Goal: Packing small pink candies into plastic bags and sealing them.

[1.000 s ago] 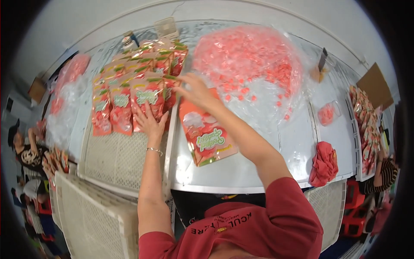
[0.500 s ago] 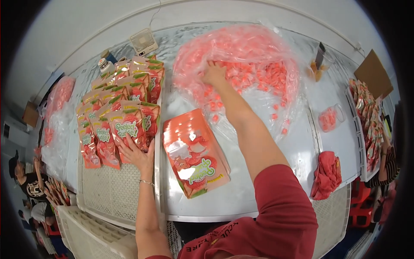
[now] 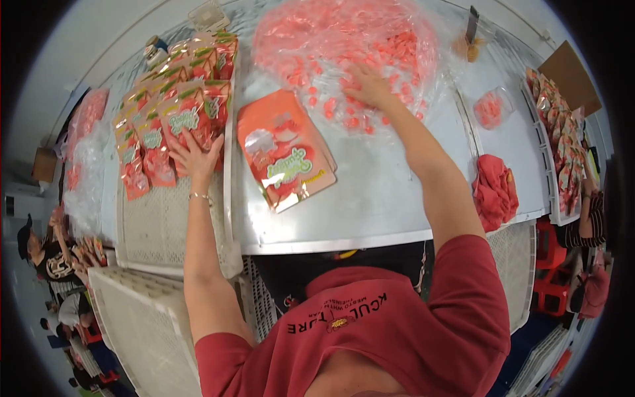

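I'm in a packing workshop: crowded pouches (image 3: pixel 177 111) left of centre, a bulk bag of pink pieces (image 3: pixel 337 36) top centre, a co-worker (image 3: pixel 56 264) far left.

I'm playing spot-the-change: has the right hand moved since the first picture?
Yes, to the right. The right hand was beside the right edge of the pale tray; now it is farther right, at the pink pieces.

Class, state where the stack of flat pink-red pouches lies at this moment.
In the head view, the stack of flat pouches lies slightly left of centre on the pale table, just right of the perforated tray bearing the filled pouches.
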`<state>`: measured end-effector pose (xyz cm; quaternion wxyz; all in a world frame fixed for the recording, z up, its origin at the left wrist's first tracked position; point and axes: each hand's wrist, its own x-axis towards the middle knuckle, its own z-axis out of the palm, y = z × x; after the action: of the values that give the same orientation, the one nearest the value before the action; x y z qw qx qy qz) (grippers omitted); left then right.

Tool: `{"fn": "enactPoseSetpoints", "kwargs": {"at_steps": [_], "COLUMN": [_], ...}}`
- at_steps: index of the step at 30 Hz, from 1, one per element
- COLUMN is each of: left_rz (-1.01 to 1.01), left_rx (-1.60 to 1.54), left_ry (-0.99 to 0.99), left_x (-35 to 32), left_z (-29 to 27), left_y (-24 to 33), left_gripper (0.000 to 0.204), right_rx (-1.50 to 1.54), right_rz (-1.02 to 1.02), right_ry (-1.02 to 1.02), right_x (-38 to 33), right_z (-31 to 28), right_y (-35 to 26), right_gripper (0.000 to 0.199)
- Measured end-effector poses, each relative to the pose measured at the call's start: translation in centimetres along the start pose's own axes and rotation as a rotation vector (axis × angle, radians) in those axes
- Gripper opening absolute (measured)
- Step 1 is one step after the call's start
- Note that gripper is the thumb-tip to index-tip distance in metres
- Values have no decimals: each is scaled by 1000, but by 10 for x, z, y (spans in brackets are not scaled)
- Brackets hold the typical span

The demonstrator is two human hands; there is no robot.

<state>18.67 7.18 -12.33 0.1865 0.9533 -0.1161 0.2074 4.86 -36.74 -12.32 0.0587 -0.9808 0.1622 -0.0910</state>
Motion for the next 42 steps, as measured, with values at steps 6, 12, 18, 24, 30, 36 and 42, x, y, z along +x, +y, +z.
{"fn": "enactPoseSetpoints", "kwargs": {"at_steps": [6,12,18,24,30,36,42], "left_rz": [348,751,437,153,16,287,405], "left_rx": [-328,-321,-608,-622,-940,-749,-872], "left_ry": [-130,-160,-374,-735,-689,-462,-586], "left_x": [-29,-158,-131,-100,-105,-112,-102], "left_z": [-72,-60,-77,-99,-67,-81,-104], "left_y": [51,105,130,151,137,166,171], "left_gripper": [69,36,14,25,18,13,16], "right_rx": [17,459,705,514,192,236,395], "right_rz": [67,78,16,-389,-425,-580,-259], "right_ry": [-55,459,398,464,560,323,173], "right_x": [-119,-181,-214,-198,-199,-181,-194], "right_z": [-30,-19,-25,-68,-40,-71,-70], "right_y": [-41,-26,-57,-154,-158,-164,-164], "right_gripper": [68,46,37,35,21,16,29]}}
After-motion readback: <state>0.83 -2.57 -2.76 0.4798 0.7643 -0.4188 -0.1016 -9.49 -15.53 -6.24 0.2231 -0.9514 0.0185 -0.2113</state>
